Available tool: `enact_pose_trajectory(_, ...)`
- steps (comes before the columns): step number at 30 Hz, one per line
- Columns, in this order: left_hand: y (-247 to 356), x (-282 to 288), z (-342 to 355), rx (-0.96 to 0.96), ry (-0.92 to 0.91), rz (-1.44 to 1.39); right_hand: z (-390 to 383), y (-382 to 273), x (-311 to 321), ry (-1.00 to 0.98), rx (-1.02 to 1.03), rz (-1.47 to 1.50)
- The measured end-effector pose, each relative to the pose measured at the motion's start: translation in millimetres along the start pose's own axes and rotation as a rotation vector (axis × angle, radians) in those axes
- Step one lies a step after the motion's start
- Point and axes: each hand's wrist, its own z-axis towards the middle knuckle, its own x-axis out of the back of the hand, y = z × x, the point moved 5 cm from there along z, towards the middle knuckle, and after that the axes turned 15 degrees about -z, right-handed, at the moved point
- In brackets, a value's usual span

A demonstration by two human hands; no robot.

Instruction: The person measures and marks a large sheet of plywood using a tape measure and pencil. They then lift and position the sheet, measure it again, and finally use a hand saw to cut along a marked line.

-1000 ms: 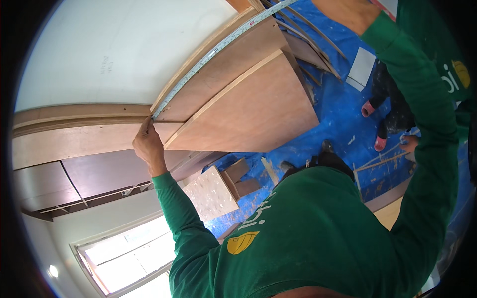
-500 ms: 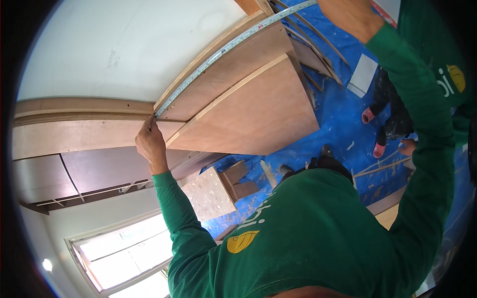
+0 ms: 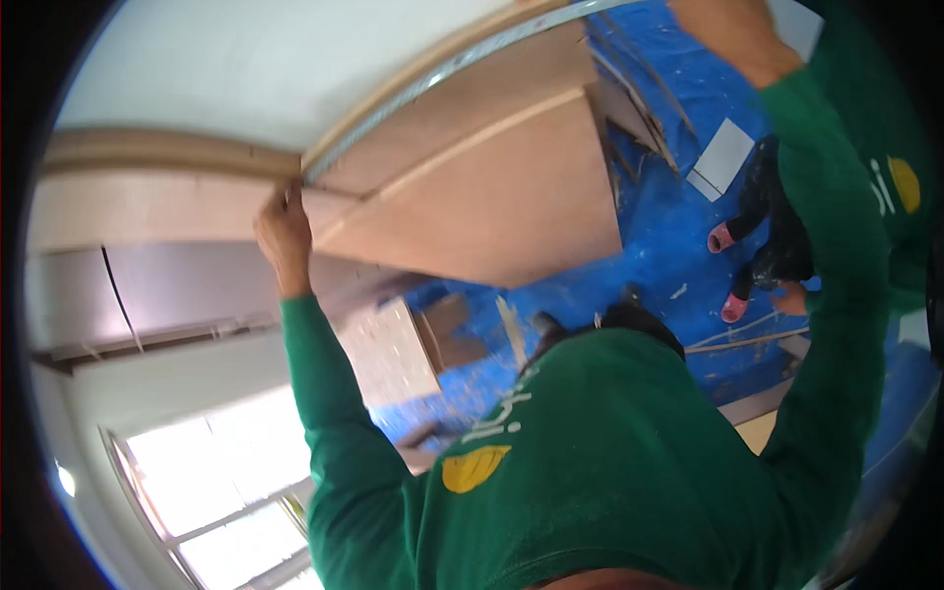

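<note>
A tape measure's pale blade (image 3: 442, 74) stretches along the edge of a wooden frame, from the corner at left up to the top of the view. My left hand (image 3: 285, 231) is closed at that corner, pinching the blade's end against the wood. Up at the right, my right hand (image 3: 733, 37) is where the blade's other end leads; its fingers are cut off by the view's edge, and the tape case is out of sight. Below the blade lies a large plywood panel (image 3: 492, 206) with a light edge strip, beside the white board (image 3: 226, 59).
Blue sheeting (image 3: 659, 236) covers the floor, with wood strips and a white offcut (image 3: 723, 157) on it. At right is another person in dark trousers and pink footwear (image 3: 721, 238). A speckled board (image 3: 388, 354) lies near the window (image 3: 216, 462).
The view has shifted and blurred slightly, so the frame and panel appear higher. Both hands keep their places on the tape, which stays stretched along the frame.
</note>
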Motion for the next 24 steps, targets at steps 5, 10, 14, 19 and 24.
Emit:
enact_pose_trajectory(5,20,53,-25,-0.33,-0.064,-0.097,-41,17,24,-0.265,-0.019,0.446)
enact_pose_trajectory(10,-2,-8,-158,0.184,-0.561,-0.751,-137,-121,91,-0.509,0.077,0.642)
enact_pose_trajectory(14,37,-76,-289,0.306,-0.713,-1.029,-201,-263,91,-0.773,0.166,0.961)
enact_pose_trajectory(19,63,-148,-392,1.162,-0.568,-1.61,-234,-378,99,-0.999,0.166,1.323)
enact_pose_trajectory(24,46,-159,-441,1.484,-0.392,-2.328,-209,-449,134,-0.989,0.273,1.387)
